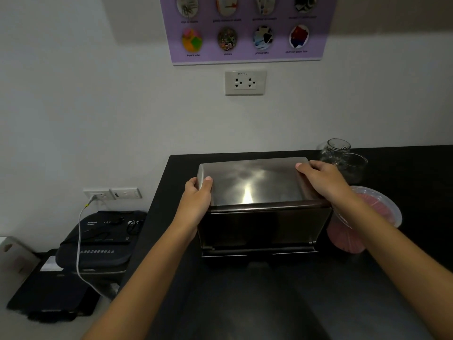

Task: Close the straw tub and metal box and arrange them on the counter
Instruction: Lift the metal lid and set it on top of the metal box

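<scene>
Much of the straw tub (362, 217) is hidden: it sits at the right of the metal box (257, 204), partly behind the box's right end and under the right forearm, so only its clear round lid rim and a fan of pink straws inside show, and whether the lid is fully seated cannot be told. The metal box stands on the black counter (245, 303) a little right of the middle, with its brushed steel top catching a bright glare and its near face dark; a hinged flap seems to run along the bottom of that face, though the shadow there makes it hard to read. The left hand (196, 200) clasps the box's left end, thumb curled over the top edge and the other fingers out of sight behind the side. The right hand (321, 180) lies over the far right corner of the top, fingers bent down onto the edge and the palm pressed against the end. Beyond the right hand, near the wall, stand two clear glass jars (343, 160), both seemingly holding nothing. Left of the counter, lower down, a dark paper shredder (103, 241) sits with a white cable (79, 241) trailing over it to a wall socket (98, 193). On the far wall hang a double outlet (245, 82) and a purple poster (245, 30), its upper part cut off by the frame.
</scene>
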`<state>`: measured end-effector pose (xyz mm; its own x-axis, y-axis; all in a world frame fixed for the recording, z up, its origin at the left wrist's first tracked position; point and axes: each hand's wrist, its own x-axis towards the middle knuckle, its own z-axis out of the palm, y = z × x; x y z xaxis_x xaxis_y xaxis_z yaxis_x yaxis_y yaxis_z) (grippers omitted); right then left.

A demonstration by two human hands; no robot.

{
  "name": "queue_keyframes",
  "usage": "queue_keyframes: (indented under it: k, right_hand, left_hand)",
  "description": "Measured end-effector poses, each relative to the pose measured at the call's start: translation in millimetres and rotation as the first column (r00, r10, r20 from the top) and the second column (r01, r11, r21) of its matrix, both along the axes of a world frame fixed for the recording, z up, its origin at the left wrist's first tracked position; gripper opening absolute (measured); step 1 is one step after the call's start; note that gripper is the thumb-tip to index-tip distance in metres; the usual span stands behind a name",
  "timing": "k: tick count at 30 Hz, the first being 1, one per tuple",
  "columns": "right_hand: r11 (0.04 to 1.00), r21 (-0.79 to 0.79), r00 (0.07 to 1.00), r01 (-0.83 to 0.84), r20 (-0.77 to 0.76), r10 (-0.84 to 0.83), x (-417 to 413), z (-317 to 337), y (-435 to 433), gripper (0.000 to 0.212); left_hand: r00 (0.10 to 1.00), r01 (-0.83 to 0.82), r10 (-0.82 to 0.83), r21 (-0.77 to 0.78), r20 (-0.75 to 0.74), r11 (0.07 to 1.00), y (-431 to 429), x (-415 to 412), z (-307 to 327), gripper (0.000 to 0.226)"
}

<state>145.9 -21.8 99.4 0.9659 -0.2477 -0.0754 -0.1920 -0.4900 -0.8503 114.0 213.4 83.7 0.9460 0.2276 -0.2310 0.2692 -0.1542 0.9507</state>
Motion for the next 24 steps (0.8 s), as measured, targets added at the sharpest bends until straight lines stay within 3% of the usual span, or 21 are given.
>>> queue_keyframes:
  k: [8, 14, 24]
  right_hand:
    - [1.000, -0.027, 1.000, -0.008, 0.004, 0.008, -2.0, 0.2, 0.1, 0.050]
    - [0.988, -0.138, 0.998, -0.063, -0.016, 0.061, -3.4, 3.7, 1.2, 0.047]
    - [0.980, -0.175, 0.995, -0.090, -0.055, 0.082, -2.6, -0.8, 0.2, 0.059]
  left_hand:
    - [1.000, -0.021, 0.021, 0.010, 0.001, 1.000, -3.2, -0.4, 1.0, 0.051]
    - [1.000, -0.021, 0.021, 0.031, 0.007, 0.999, -1.5, -0.7, -1.1, 0.054]
    - [1.000, 0.006, -0.007, 0.048, 0.015, 0.999, 1.0, 0.3, -7.0, 0.057]
